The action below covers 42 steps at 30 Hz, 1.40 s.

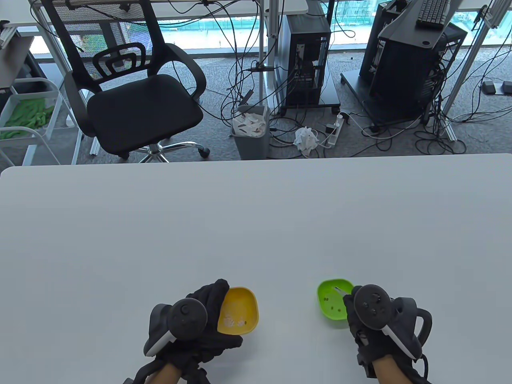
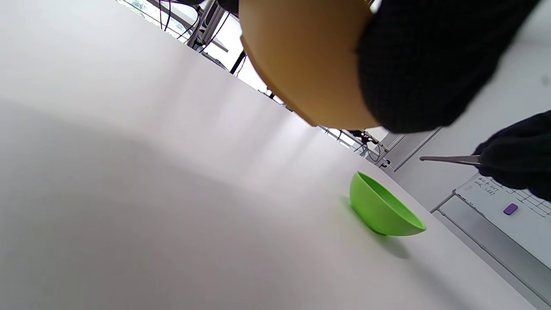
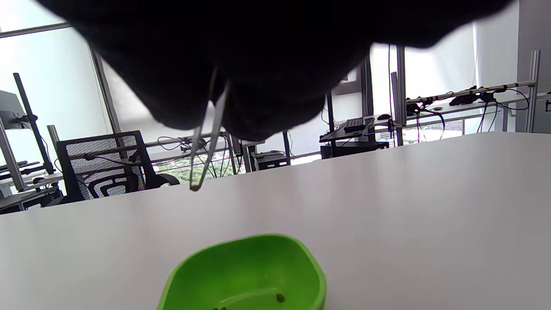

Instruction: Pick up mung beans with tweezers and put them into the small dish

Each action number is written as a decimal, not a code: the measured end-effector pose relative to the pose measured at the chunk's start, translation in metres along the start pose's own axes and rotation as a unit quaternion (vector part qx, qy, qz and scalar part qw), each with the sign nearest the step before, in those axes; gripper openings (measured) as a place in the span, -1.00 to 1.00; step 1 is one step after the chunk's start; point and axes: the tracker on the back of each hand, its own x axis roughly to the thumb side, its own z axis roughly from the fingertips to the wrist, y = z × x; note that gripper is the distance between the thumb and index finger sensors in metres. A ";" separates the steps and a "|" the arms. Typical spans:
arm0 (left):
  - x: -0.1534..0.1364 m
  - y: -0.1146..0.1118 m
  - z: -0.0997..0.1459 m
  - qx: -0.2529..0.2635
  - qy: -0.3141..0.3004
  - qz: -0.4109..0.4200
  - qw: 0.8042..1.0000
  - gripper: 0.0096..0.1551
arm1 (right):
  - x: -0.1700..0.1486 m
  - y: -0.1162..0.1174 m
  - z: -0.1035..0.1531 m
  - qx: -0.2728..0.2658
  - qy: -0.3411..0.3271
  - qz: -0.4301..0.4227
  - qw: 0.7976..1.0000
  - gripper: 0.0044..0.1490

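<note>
My left hand [image 1: 214, 306] grips a yellow dish [image 1: 239, 311] by its left rim and holds it tilted, off the table. Its underside fills the top of the left wrist view [image 2: 301, 60], under my gloved fingers [image 2: 430, 64]. It holds pale specks and a dark bean. My right hand [image 1: 354, 300] pinches metal tweezers [image 1: 339, 290] with the tips over the green dish [image 1: 331, 305]. In the right wrist view the tweezers [image 3: 206, 142] hang above the green dish [image 3: 245, 275], tips close together. I cannot tell if they hold a bean. A few mung beans [image 3: 280, 297] lie in the green dish.
The green dish stands alone on the white table [image 1: 256, 224] in the left wrist view [image 2: 383, 211], with the tweezers [image 2: 447, 159] above it. An office chair [image 1: 136, 92] and a bin [image 1: 251, 130] stand beyond the table's far edge.
</note>
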 end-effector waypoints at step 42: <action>-0.001 0.001 0.003 0.003 0.001 -0.002 1.000 0.51 | 0.180 0.014 0.047 0.060 -0.260 0.081 0.960 -0.54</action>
